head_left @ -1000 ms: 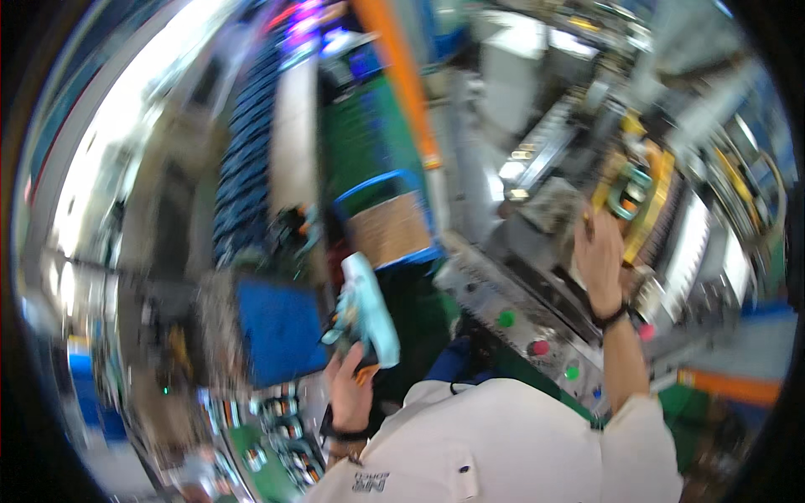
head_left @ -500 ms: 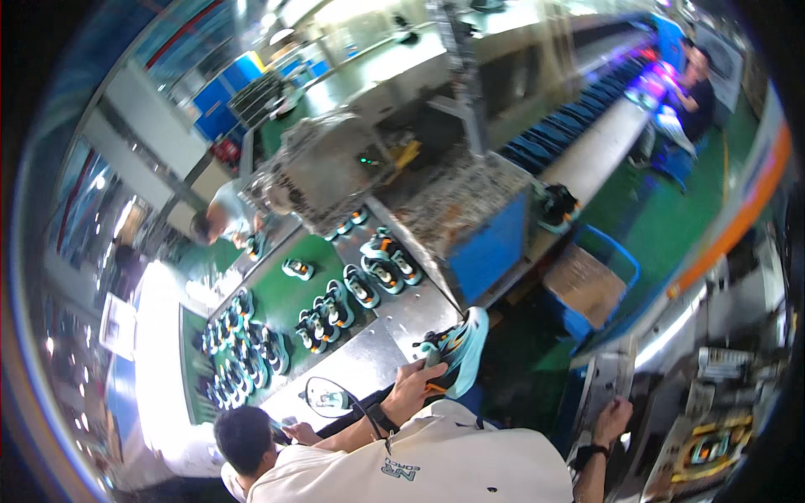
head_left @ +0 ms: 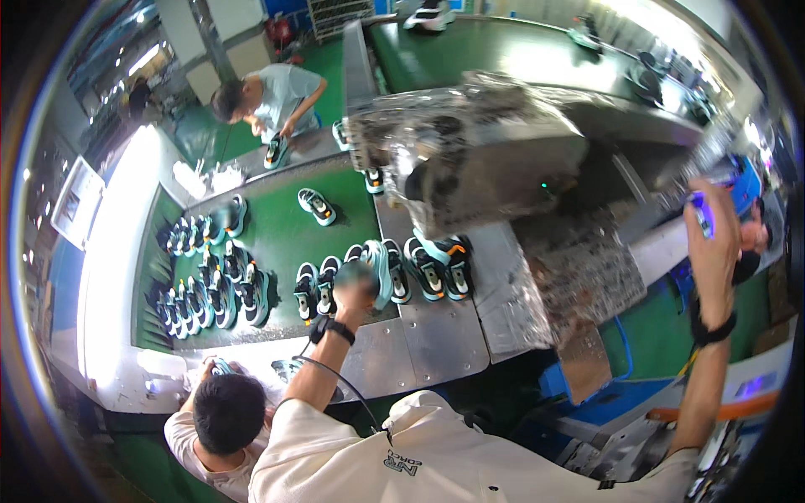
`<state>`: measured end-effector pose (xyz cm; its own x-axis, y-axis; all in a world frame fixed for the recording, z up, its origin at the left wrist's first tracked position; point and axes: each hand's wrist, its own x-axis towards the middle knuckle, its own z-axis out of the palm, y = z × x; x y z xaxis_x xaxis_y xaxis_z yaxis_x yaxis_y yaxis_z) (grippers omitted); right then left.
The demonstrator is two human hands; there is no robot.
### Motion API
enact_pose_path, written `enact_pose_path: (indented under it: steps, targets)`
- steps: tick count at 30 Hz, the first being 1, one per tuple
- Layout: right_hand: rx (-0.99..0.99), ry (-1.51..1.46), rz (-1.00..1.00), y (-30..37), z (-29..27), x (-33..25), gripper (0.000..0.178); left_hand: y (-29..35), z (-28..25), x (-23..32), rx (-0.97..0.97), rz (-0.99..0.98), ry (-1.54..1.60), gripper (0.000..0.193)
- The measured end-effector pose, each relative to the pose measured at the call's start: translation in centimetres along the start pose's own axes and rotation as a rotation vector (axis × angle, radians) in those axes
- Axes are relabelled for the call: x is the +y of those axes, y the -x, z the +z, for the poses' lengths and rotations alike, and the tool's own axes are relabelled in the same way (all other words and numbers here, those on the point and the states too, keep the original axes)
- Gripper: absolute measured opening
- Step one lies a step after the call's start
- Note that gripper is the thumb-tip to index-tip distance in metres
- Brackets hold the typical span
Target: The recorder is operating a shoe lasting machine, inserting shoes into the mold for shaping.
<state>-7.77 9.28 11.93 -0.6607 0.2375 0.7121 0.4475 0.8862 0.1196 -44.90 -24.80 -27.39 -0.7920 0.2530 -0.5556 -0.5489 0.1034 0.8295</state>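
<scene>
My left hand [head_left: 355,293] reaches over the conveyor belt to a row of sneakers. It grips a teal-soled sneaker [head_left: 383,270], which stands tilted on its side against the others; a blur hides the fingers in part. Close by on its right are more black, white and teal sneakers [head_left: 426,267] with orange accents, and on its left another sneaker [head_left: 307,289]. Raised at the far right is my right hand [head_left: 713,239], its fingers bent. Purple light shows between them, and I cannot make out whether it comes from something held or from behind.
Several sneakers [head_left: 220,293] stand in rows at the left of the green belt [head_left: 285,243]. A foil-wrapped machine [head_left: 495,159] sits beyond the metal plate [head_left: 436,335]. One co-worker [head_left: 281,96] handles a sneaker across the belt; another [head_left: 226,419] sits close at my left.
The view has swung to the right-hand machine's left, toward the belt. My left hand has brought the sneaker from before my chest to the row. My right hand has risen from the machine side.
</scene>
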Motion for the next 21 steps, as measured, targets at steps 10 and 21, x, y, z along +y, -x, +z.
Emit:
enact_pose_path:
  steps: [10,21]
  targets:
    - [-0.085,0.37,-0.744,-33.8,25.4,-5.3,0.071,-28.9,4.0,4.8,0.293,0.151,-0.262,0.041]
    - [-0.335,0.34,-1.067,-48.3,41.4,-3.8,0.059,-40.3,8.1,7.5,0.348,0.933,-0.833,0.06]
